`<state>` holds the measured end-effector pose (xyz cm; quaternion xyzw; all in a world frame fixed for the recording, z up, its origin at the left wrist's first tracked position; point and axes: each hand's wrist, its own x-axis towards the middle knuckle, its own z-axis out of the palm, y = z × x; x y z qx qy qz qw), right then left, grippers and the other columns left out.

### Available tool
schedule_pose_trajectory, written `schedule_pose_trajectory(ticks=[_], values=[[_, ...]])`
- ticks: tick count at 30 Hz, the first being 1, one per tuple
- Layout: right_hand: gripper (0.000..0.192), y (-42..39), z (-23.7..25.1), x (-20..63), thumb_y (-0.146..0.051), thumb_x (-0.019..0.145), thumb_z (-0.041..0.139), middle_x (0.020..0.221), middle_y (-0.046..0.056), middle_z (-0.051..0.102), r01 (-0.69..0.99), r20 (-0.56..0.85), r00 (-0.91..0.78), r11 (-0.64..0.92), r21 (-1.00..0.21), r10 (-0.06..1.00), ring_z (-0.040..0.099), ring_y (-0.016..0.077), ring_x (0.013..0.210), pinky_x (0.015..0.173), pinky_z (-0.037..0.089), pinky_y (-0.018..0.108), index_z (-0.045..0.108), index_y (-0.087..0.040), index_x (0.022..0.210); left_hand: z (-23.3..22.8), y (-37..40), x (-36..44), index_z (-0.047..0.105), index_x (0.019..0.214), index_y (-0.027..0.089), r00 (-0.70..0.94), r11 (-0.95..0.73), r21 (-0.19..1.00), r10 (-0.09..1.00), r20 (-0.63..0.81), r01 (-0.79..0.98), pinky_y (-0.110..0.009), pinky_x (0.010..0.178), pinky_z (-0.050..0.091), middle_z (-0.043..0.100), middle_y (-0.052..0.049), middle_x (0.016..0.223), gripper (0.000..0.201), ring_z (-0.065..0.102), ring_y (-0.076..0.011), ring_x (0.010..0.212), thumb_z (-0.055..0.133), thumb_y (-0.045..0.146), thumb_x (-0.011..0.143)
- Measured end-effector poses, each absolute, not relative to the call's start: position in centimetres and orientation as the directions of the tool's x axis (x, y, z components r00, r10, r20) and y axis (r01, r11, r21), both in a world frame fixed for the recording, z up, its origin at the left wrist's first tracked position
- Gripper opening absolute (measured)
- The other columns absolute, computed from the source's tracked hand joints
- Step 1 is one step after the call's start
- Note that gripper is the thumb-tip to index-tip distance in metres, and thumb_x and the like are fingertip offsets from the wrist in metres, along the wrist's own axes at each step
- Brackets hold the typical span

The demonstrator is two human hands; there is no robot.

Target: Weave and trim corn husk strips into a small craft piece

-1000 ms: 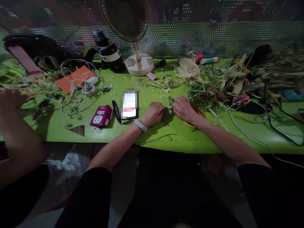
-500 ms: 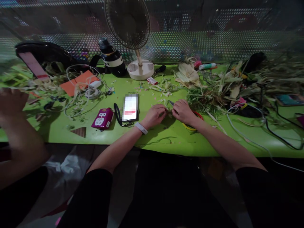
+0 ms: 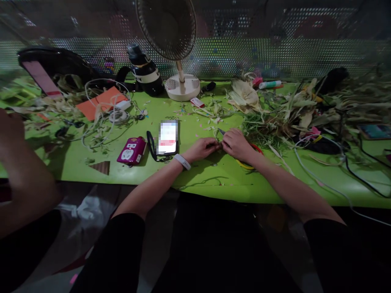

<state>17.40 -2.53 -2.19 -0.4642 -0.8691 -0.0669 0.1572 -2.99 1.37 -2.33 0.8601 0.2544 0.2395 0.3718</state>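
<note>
My left hand, with a pale band on its wrist, has thumb and fingertips pinched together over the green table. Right beside it is my right hand, its fingers curled in and their tips close to the left ones. Whatever small thing sits between the fingertips is too dark to make out. Scissors lie under my right hand: a grey blade tip shows beyond the knuckles, and red and yellow handle loops show below the wrist. Dry husk scraps are just behind the fingers.
A lit phone and a purple box lie left of my hands. Behind stand a fan and a black bottle. Dried husks and cables spread rightward. Another person's arm rests at left.
My left hand has turned slightly and shifted a little right, and its thumb and fingers show more openly in a pinch. My right hand stays nearly in place. The view has shifted slightly.
</note>
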Motion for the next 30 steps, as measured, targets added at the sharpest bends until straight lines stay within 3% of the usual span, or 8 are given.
schedule_pose_trajectory(ticks=[5, 15, 22, 30], values=[[0.024, -3.2, -1.4, 17.8, -0.027, 0.096, 0.046, 0.088, 0.011, 0.062, 0.776, 0.319, -0.59, 0.63, -0.026, 0.741, 0.047, 0.0246, 0.088, 0.086, 0.033, 0.039, 0.066, -0.016, 0.089, -1.9, 1.3, -3.2, 0.071, 0.089, 0.014, 0.722, -0.427, 0.86, 0.684, 0.105, 0.279, -0.025, 0.072, 0.051, 0.074, -0.005, 0.086, 0.01, 0.065, -0.0117, 0.076, 0.064, 0.021, 0.085], [0.026, -3.9, -1.0, 17.2, -0.025, 0.097, 0.044, 0.09, 0.012, 0.063, 0.802, 0.304, -0.573, 0.598, 0.016, 0.761, 0.048, 0.025, 0.089, 0.086, 0.035, 0.039, 0.066, -0.013, 0.092, -2.3, 1.0, -3.1, 0.072, 0.089, 0.014, 0.653, -0.361, 0.892, 0.75, 0.104, 0.272, -0.028, 0.079, 0.056, 0.076, -0.005, 0.089, 0.01, 0.068, -0.0123, 0.078, 0.07, 0.016, 0.08], [0.033, -4.2, -1.3, 15.8, -0.026, 0.1, 0.036, 0.087, 0.013, 0.061, 0.791, 0.343, -0.59, 0.609, 0.062, 0.731, 0.048, 0.0251, 0.086, 0.083, 0.035, 0.04, 0.065, -0.012, 0.091, -2.2, 1.0, -3.1, 0.071, 0.088, 0.013, 0.642, -0.396, 0.852, 0.761, 0.095, 0.342, -0.027, 0.072, 0.055, 0.076, -0.006, 0.084, 0.009, 0.067, -0.0128, 0.071, 0.07, 0.015, 0.079], [0.03, -3.6, -1.4, 15.7, -0.022, 0.098, 0.036, 0.093, 0.013, 0.063, 0.768, 0.366, -0.604, 0.64, 0.03, 0.708, 0.048, 0.0258, 0.093, 0.093, 0.034, 0.044, 0.065, -0.015, 0.094, -2.2, 0.8, -3.1, 0.073, 0.082, 0.013, 0.632, -0.508, 0.755, 0.758, 0.162, 0.414, -0.024, 0.064, 0.05, 0.074, -0.003, 0.075, 0.006, 0.064, -0.0124, 0.064, 0.069, 0.016, 0.079]])
